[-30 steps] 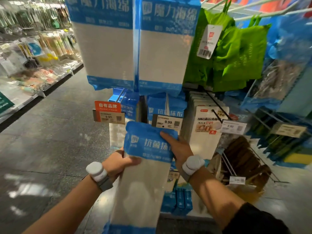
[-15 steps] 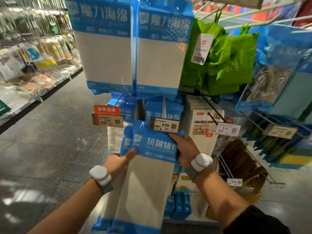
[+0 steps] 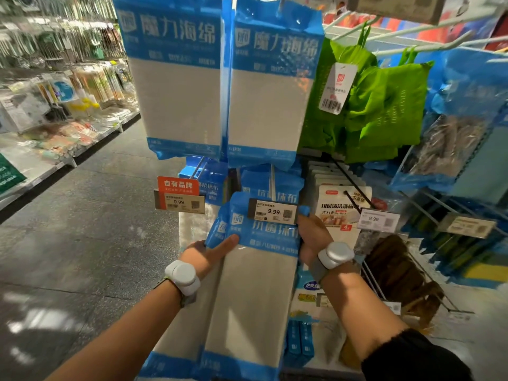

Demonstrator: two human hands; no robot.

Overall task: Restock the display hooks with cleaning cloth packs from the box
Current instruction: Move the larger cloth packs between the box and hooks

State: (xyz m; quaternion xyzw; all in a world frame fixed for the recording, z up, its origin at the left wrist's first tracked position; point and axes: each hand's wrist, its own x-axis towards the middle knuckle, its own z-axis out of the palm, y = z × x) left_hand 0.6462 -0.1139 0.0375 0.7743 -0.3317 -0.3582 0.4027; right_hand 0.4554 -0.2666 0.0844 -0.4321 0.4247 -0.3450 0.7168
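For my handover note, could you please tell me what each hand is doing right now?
Left hand: holds the cloth pack by its left edge.
Right hand: grips its right edge.

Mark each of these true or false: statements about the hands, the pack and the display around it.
1. The left hand and the right hand both hold the pack. True.
2. The pack's top lies behind a price tag that reads 9.99. True.
3. The bags hung at upper right are red. False: they are green.
4. The orange label is to the right of the pack. False: it is to the pack's left.
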